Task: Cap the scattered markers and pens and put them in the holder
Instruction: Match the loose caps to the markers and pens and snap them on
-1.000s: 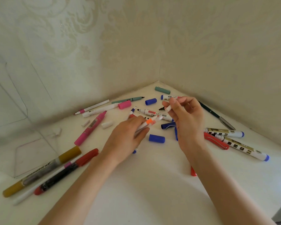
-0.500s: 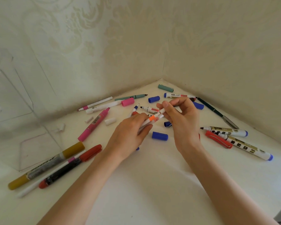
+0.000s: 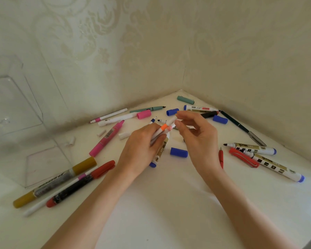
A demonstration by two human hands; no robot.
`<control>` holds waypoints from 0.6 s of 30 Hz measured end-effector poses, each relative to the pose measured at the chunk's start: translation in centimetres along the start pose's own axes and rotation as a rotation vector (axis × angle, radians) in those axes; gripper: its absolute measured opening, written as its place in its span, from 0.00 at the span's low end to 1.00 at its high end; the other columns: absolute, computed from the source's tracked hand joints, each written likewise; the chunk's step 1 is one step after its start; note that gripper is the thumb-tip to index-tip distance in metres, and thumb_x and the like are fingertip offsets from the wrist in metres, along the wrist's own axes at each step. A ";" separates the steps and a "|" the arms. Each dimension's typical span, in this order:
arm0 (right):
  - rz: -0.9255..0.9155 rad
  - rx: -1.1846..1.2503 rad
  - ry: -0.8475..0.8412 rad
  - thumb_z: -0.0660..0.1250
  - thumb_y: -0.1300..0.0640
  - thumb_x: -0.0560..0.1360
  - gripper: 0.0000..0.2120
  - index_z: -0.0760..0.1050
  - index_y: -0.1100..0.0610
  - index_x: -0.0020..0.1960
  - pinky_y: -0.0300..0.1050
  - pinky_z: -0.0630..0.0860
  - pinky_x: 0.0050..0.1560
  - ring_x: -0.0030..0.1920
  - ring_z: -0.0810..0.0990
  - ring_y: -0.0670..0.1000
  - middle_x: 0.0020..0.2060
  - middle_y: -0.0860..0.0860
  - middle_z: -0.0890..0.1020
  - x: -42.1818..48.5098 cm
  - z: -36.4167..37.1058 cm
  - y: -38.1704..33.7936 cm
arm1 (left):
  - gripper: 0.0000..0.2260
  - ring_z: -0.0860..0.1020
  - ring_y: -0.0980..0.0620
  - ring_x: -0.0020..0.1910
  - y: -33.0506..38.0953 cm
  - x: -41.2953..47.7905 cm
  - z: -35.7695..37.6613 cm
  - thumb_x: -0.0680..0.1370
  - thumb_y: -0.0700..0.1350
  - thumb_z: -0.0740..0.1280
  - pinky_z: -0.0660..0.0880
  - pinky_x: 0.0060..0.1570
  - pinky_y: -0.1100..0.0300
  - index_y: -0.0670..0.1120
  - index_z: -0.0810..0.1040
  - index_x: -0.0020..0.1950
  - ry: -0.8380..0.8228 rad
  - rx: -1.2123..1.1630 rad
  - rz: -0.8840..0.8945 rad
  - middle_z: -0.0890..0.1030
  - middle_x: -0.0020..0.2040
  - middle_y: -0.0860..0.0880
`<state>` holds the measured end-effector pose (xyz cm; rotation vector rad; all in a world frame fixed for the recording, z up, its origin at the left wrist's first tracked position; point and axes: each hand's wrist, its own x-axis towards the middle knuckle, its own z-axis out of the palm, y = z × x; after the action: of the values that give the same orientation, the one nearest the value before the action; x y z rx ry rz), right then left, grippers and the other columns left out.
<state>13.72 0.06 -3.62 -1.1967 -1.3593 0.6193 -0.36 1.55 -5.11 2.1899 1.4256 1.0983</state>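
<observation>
Print on the gold marker and others is unreadable.

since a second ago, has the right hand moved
Yes. Against the blue cap nearest the camera, the right hand has shifted left, toward the pens gripped in the left hand.

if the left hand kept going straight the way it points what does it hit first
Probably the right hand, which pinches the far end of the pens that the left hand grips; depth is hard to judge.
</observation>
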 end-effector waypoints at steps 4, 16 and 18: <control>-0.070 -0.123 -0.002 0.68 0.57 0.74 0.13 0.75 0.45 0.55 0.29 0.71 0.41 0.39 0.74 0.38 0.41 0.38 0.76 -0.7 0.5 0.2 | 0.07 0.77 0.52 0.35 -0.2 0.0 0.1 0.78 0.47 0.63 0.73 0.36 0.55 0.46 0.79 0.47 0.032 -0.059 -0.007 0.80 0.37 0.49; 0.048 -0.002 0.050 0.65 0.58 0.76 0.13 0.71 0.48 0.59 0.39 0.77 0.49 0.50 0.77 0.41 0.55 0.44 0.76 1.6 -1.3 0.9 | 0.05 0.74 0.59 0.34 0.7 0.9 -0.8 0.79 0.49 0.61 0.71 0.34 0.67 0.50 0.74 0.50 -0.117 -0.253 -0.199 0.77 0.37 0.52; 0.085 -0.028 0.000 0.64 0.57 0.76 0.13 0.70 0.50 0.61 0.38 0.76 0.49 0.51 0.77 0.40 0.55 0.44 0.76 1.6 -1.7 0.9 | 0.07 0.75 0.55 0.36 0.9 0.3 -2.3 0.80 0.47 0.58 0.75 0.36 0.62 0.50 0.73 0.55 -0.173 -0.303 -0.248 0.76 0.37 0.51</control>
<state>15.89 1.29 -3.49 -1.2820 -1.3262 0.6620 -1.42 1.08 -2.91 1.7962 1.3156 0.9427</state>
